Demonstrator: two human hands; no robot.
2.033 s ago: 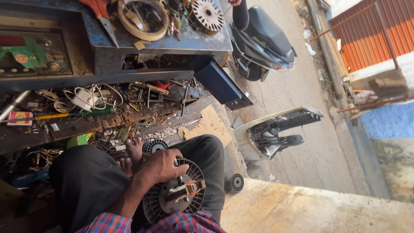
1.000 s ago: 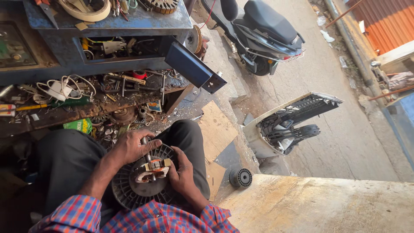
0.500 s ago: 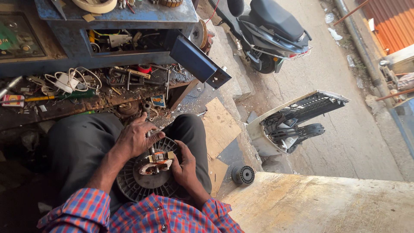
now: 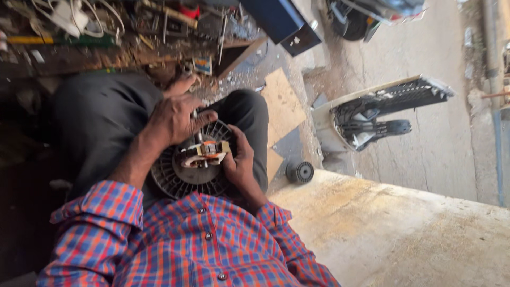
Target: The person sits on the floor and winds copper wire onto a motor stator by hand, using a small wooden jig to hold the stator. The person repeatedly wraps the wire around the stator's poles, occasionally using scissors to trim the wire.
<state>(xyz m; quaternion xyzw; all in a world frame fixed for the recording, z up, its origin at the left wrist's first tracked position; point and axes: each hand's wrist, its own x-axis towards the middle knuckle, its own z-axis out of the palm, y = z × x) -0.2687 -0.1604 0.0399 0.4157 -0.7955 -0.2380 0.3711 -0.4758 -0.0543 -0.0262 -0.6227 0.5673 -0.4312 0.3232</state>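
Resting on the lap at centre frame, the fan wheel (image 4: pixel 183 178) carries a small motor (image 4: pixel 204 153). Left hand (image 4: pixel 172 119) pinches the shaft with curled fingers; right hand (image 4: pixel 240 162) grips the rim, fingers wrapped.

The left hand (image 4: pixel 172 121) is curling palm-down, fingers bent, forearm reaching far. The right hand (image 4: pixel 239 162) is gripping beside it, wrist bent.

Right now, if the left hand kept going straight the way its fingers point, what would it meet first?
The left hand lies over the round finned fan wheel, fingers aimed at the right hand. Straight on, it would likely meet the small motor atop the wheel first, though depth is hard to judge.
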